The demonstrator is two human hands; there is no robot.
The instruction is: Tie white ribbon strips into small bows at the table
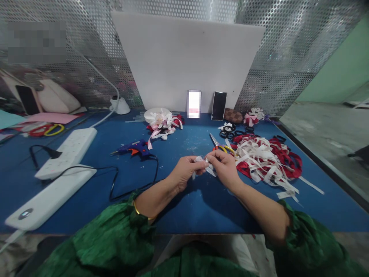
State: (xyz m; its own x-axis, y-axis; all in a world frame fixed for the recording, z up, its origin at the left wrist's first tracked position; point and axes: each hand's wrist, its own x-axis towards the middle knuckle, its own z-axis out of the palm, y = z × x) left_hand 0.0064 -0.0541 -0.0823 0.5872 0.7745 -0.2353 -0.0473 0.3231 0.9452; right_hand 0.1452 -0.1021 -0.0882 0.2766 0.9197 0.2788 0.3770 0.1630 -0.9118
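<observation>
My left hand (185, 172) and my right hand (225, 166) meet over the middle of the blue table (184, 204). Both pinch a small folded piece of white ribbon (201, 164) between their fingertips. Loose ribbon ends hang down below the fingers. Just behind my right hand lie scissors (219, 145) with yellow and red handles. A heap of white and red ribbon strips (266, 159) lies to the right of my right hand. Green sleeves cover both my forearms near the elbows.
A blue glue gun (135, 148) lies at left centre, its black cord looping toward me. Two white power strips (62, 169) sit at the left. Finished ribbon bows (163, 123), black hair ties (230, 132) and two phones (219, 105) stand near a white board (187, 57) at the back.
</observation>
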